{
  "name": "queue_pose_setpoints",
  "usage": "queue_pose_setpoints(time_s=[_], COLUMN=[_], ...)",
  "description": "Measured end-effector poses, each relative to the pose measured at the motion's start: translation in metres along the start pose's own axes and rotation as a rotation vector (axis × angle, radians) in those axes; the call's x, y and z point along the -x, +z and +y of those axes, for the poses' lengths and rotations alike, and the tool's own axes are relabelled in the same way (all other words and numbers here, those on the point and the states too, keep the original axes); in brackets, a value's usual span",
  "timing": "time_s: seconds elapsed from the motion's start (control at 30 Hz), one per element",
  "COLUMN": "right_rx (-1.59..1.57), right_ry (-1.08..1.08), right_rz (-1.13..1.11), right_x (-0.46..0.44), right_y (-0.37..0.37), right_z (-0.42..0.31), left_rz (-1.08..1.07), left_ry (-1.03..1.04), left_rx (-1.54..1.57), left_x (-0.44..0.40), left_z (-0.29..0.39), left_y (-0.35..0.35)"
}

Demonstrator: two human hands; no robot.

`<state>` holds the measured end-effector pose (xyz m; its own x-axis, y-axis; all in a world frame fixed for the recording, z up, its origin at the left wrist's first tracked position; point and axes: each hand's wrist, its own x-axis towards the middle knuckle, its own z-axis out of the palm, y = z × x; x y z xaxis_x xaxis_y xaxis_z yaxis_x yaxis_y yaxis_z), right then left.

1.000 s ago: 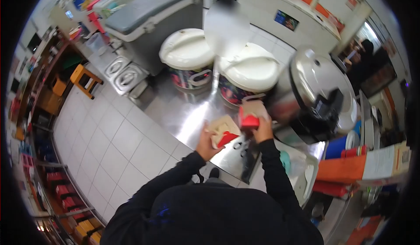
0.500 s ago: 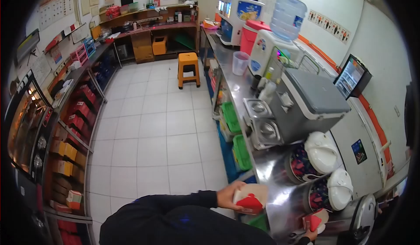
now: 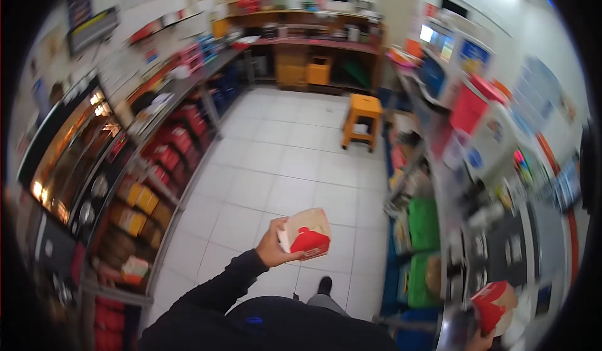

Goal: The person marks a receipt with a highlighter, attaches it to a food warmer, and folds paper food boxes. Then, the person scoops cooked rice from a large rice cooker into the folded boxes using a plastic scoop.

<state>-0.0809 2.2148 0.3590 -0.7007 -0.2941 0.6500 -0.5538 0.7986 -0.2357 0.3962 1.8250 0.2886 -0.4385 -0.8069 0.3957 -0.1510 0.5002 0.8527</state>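
Note:
My left hand [image 3: 272, 246] grips a red-and-white paper food box [image 3: 312, 233] by its left side. The box is held over the tiled floor in front of my body, its pale inside showing. At the lower right, my right hand [image 3: 481, 340] holds a second red paper food box [image 3: 491, 306] near the steel counter [image 3: 446, 188]. Only part of the right hand shows, below that box. What either box contains cannot be made out.
On the left stand a lit glass warmer cabinet [image 3: 74, 157] and shelves with red boxes [image 3: 168, 157] and yellow boxes [image 3: 141, 199]. A yellow stool [image 3: 362, 120] stands on the floor. Green bins [image 3: 424, 225] sit under the right counter, a grey cooler box [image 3: 511, 247] on it.
The view has swung left. My left hand has carried its food box away from the counter to over the floor. My right hand still holds its box. A foot now shows.

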Motion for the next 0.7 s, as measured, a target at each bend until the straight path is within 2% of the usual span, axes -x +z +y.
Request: queue_pose_setpoints(time_s=[0.13, 0.2, 0.27, 0.3, 0.33, 0.43, 0.53, 0.63, 0.7], right_rx=[-0.483, -0.93, -0.786, -0.816, -0.761, -1.011, -1.3, -1.396, -1.336], right_ry=[-0.299, -0.425, -0.658, -0.818, -0.943, -1.145, -1.297, -1.302, -1.443], right_rz=[-0.488, -0.704, -0.739, -0.688, -0.756, -1.025, -1.243, -1.58, -1.571], right_x=[-0.075, -0.097, -0.094, -0.085, -0.076, -0.028, 0.033, 0.1, 0.138], right_y=[0.145, 0.294, 0.299, 0.325, 0.335, 0.335, 0.313, 0.312, 0.335], right_z=[-0.181, -0.268, -0.443, -0.513, -0.585, -0.779, -0.93, -1.049, -1.114], left_rz=[0.237, 0.335, 0.431, 0.466, 0.488, 0.601, 0.823, 1.062, 1.179], left_ry=[-0.057, -0.118, -0.236, -0.287, -0.342, -0.483, -0.566, -0.686, -0.785], left_rx=[-0.13, -0.179, -0.263, -0.352, -0.441, -0.512, -0.472, -0.415, -0.516], left_x=[-0.039, -0.052, -0.056, -0.058, -0.06, -0.067, -0.058, -0.051, -0.056], left_z=[-0.065, -0.09, -0.127, -0.138, -0.146, -0.141, -0.168, -0.205, -0.235], left_y=[-0.058, -0.093, -0.126, -0.148, -0.171, -0.238, -0.281, -0.317, -0.342])
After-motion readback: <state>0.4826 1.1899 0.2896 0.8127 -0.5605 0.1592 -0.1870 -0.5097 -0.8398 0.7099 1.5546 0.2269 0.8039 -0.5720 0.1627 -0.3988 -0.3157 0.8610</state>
